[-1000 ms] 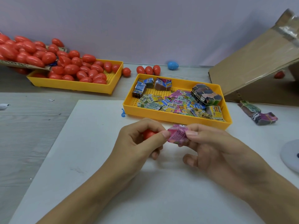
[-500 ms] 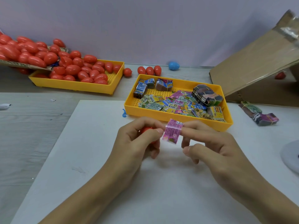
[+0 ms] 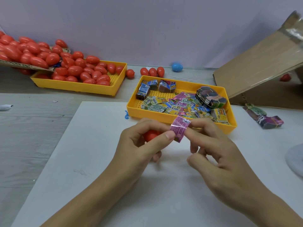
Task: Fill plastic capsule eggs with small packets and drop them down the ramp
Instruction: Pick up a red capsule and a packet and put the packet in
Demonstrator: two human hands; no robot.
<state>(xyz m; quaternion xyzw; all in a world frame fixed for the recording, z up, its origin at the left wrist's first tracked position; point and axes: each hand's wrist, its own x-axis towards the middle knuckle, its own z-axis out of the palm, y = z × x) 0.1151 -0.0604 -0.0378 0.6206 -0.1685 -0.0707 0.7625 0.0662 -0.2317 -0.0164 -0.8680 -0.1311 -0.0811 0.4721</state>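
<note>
Both hands meet over the white sheet [image 3: 101, 161] on the desk: left hand [image 3: 141, 145] curls around a red egg [image 3: 151, 135], thumb pinching a pink packet [image 3: 179, 128], right hand [image 3: 218, 154] pinching its other edge, just in front of the yellow tray [image 3: 180, 118] of packets.

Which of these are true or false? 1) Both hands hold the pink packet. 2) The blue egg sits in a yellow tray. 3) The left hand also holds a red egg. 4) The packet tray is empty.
1) True: the left hand and the right hand pinch the pink packet between them.
2) False: the blue egg lies on the table by the wall, outside both trays.
3) True: a red egg shows inside its grip.
4) False: the packet tray holds many loose packets and bundles.
</note>
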